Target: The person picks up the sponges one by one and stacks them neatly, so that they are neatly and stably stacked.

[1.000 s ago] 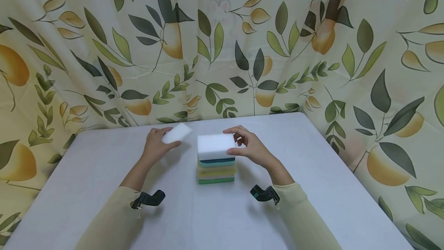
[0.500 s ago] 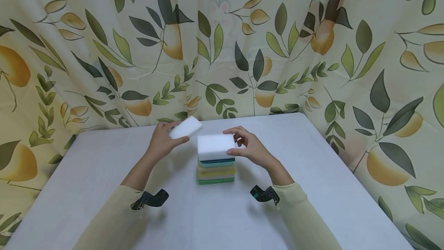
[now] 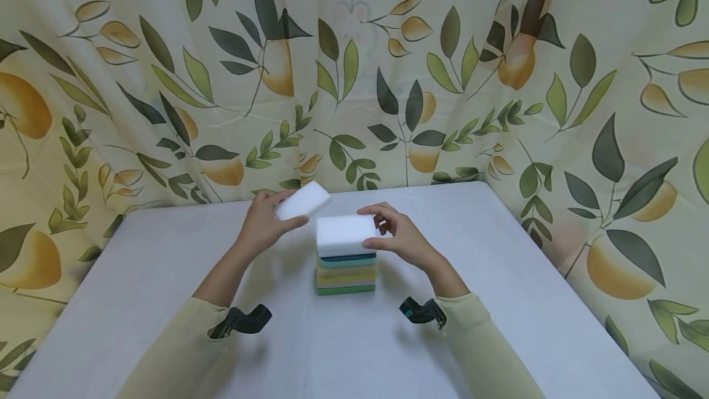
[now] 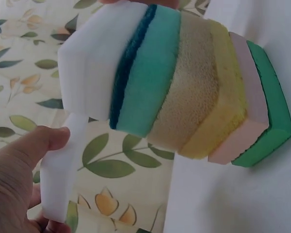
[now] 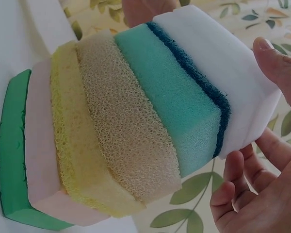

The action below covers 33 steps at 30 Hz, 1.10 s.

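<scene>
My left hand grips a white sponge between thumb and fingers, tilted, just left of and behind the stack's top. In the left wrist view this white sponge appears beside the top block. With thumb and fingers, my right hand pinches the right end of the white sponge topping the stack. Under it lie a teal sponge with a dark blue scouring layer, a porous beige sponge, a yellow sponge, a pale pink sponge and a green sponge at the bottom.
The stack stands mid-table on a white tabletop. Behind the table hangs a leaf and fruit patterned curtain. A dark strap-like device sits on the left wrist, another dark device on the right.
The left hand has moved right and slightly away with its white sponge, which is now closer to the top of the stack. The right hand has stayed on the top white sponge.
</scene>
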{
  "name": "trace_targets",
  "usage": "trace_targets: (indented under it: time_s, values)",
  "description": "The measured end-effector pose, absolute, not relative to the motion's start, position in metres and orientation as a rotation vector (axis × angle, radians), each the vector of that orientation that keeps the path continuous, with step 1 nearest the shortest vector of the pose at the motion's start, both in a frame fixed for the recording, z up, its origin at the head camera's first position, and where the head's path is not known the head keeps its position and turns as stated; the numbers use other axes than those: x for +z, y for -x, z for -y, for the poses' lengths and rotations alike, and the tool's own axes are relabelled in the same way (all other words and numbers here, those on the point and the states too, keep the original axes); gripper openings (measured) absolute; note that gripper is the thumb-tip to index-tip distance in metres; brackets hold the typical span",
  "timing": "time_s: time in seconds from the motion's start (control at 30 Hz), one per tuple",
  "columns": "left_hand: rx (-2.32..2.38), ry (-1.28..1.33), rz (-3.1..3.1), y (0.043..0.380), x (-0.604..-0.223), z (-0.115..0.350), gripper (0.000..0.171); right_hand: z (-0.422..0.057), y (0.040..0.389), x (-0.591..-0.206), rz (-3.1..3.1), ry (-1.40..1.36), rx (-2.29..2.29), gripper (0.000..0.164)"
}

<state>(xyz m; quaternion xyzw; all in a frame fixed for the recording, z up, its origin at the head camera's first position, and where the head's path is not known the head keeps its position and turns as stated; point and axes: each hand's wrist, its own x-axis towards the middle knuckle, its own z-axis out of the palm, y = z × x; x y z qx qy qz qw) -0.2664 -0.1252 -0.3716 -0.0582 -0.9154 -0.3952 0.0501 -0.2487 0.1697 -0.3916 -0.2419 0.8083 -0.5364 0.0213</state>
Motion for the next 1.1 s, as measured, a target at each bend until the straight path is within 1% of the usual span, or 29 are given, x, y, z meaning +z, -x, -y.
trace_targets:
  time_s: [1.1]
  values:
    - [-1.275, 0.337, 2.757, 0.247, -0.348, 0.108, 0.071, -0.169, 0.249, -0.392, -2.507, 0.739, -1.677, 0.054]
